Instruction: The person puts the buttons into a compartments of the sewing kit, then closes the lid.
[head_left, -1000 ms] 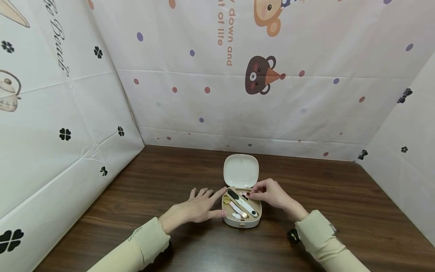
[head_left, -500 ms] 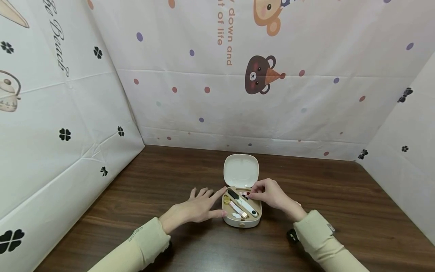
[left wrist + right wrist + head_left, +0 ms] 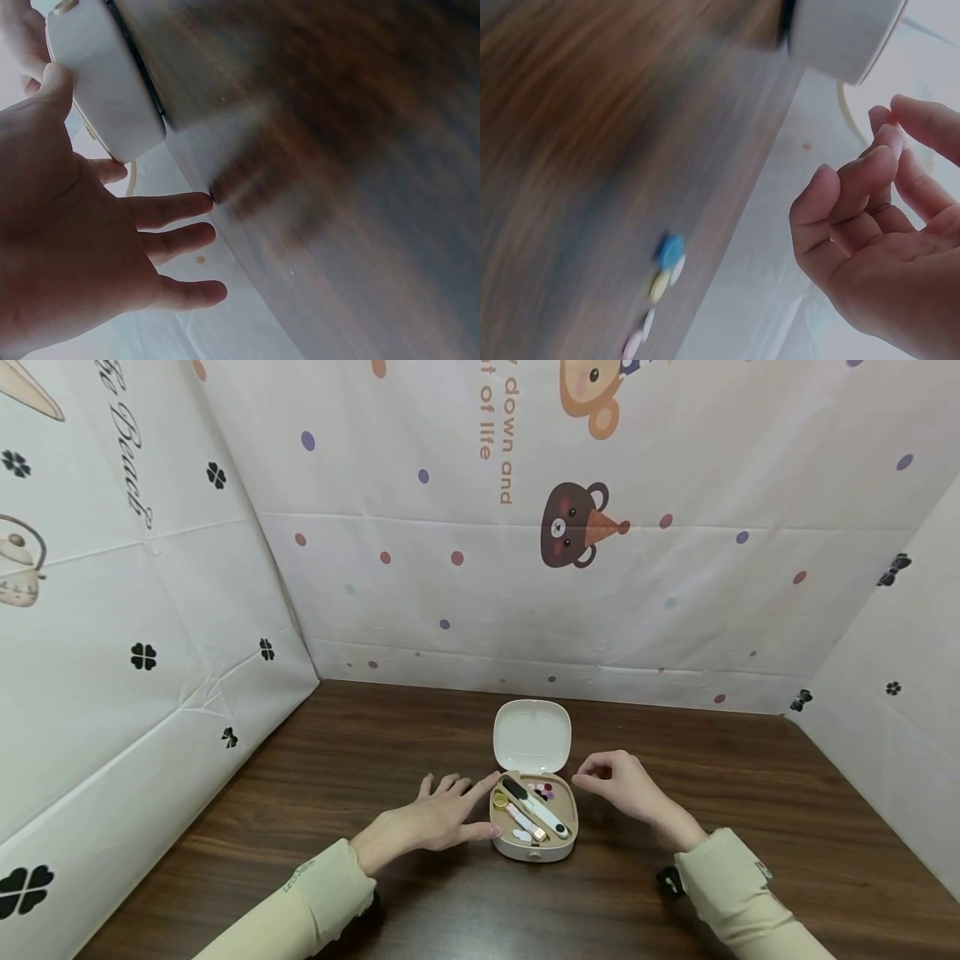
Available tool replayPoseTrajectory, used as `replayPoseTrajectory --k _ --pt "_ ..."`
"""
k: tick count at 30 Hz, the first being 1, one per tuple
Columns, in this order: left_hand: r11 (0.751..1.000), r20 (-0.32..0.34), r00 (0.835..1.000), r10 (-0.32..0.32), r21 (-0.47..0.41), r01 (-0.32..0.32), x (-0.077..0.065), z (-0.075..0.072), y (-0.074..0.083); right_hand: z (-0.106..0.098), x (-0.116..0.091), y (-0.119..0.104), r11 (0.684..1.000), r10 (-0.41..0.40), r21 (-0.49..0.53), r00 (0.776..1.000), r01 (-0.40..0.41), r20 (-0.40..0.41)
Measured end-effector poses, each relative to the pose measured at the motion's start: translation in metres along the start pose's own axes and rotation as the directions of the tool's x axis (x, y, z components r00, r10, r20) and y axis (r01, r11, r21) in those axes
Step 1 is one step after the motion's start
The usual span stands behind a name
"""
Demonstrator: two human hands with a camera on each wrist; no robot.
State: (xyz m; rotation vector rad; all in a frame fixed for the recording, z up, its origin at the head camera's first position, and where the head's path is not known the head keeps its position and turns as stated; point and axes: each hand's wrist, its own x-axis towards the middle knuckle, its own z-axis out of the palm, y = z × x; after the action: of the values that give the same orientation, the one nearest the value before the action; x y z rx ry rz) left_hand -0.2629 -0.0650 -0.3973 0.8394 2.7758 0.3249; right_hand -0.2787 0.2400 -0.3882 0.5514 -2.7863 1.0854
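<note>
A small white case [image 3: 551, 853] stands on the table with its lid [image 3: 532, 737] raised behind it. Inside lie a white-handled tool [image 3: 551, 821] with a black end, a pink-and-gold stick-shaped tool [image 3: 534, 829] and a cluster of small buttons [image 3: 548, 787], dark red, purple, white and black. My left hand [image 3: 427, 824] spreads its fingers, index fingertip and thumb at the case's left side. Just off the case's right edge is my right hand [image 3: 622, 785], fingers loosely curled, thumb and index tips close together. In the right wrist view nothing shows between them.
Several loose button-like discs lie on the dark wood table, among them a blue disc [image 3: 672, 251] and a yellow disc [image 3: 659, 286]; my right arm hides them from the head view. A patterned white sheet [image 3: 420, 585] walls the table at the back and sides.
My right hand has drawn back to the right, out of the case. A purple button now shows among the others where its fingertips were. The left hand has stayed put.
</note>
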Motion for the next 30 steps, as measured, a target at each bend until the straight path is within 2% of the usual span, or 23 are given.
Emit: replayPoseTrajectory --k 4,10,17,20,24,30 --pt "1.000 0.001 1.000 0.000 0.000 0.000 0.000 0.000 0.000 -0.008 -0.005 0.010 0.999 0.007 -0.036 1.000 -0.008 -0.023" --pt "1.000 0.002 1.000 0.002 -0.002 -0.002 0.000 0.000 0.000 -0.021 -0.013 0.025 0.989 0.020 -0.143 0.999 -0.024 -0.027" --pt "1.000 0.004 1.000 0.006 -0.008 -0.006 0.000 -0.001 0.001 -0.030 -0.024 0.037 0.956 0.125 -0.272 0.992 -0.113 0.027" --pt "1.000 0.005 1.000 0.005 -0.007 -0.005 -0.001 -0.001 0.001 -0.032 -0.026 0.042 0.942 0.181 -0.294 0.983 -0.165 0.030" --pt "1.000 0.006 1.000 0.005 -0.004 -0.005 -0.001 -0.001 0.000 -0.034 -0.027 0.046 0.931 0.214 -0.309 0.977 -0.195 0.027" --pt "1.000 0.000 1.000 0.003 -0.006 -0.003 0.000 -0.001 0.000 -0.035 -0.027 0.048 0.922 0.221 -0.336 0.974 -0.192 0.051"
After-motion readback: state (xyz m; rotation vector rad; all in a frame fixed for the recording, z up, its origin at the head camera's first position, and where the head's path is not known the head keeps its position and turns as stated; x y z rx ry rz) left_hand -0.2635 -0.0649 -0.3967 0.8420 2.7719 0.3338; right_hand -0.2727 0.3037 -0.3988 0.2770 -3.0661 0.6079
